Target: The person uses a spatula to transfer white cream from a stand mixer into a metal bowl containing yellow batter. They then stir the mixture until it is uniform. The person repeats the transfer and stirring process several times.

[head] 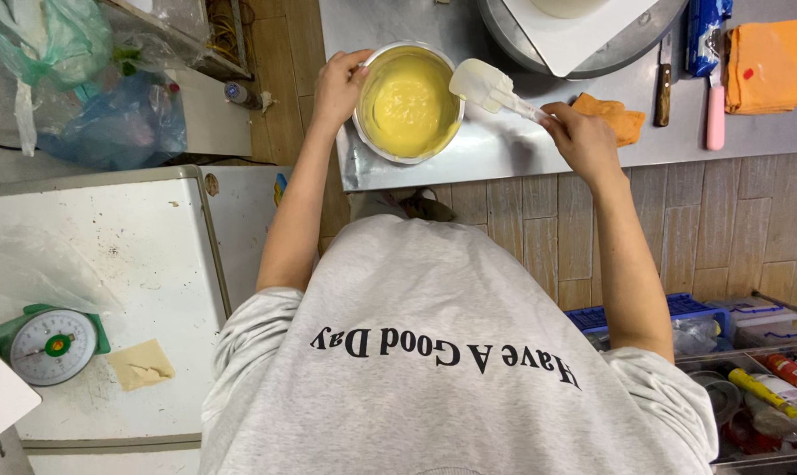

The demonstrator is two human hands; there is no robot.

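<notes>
floor (pixel 733 220): wood-look tiles, beige-brown | worktop (pixel 504 149): shiny steel, top centre | cabinet (pixel 135 264): white, worn, left | scale (pixel 51 345): green dial, on cabinet | bags (pixel 91 88): plastic, upper left | crates (pixel 750 352): lower right | light: even

my steel counter (pixel 504 149), bowl of yellow batter (pixel 407 104) at its front-left corner, orange cloth (pixel 617 117) mid-front, knives (pixel 663 86) and folded orange towel (pixel 771 66) toward the right edge

Bare surface (pixel 495 145) lies open between my hands; bowl (pixel 407 103) blocks left, orange cloth (pixel 614 116) and knife (pixel 663 84) crowd right
</notes>
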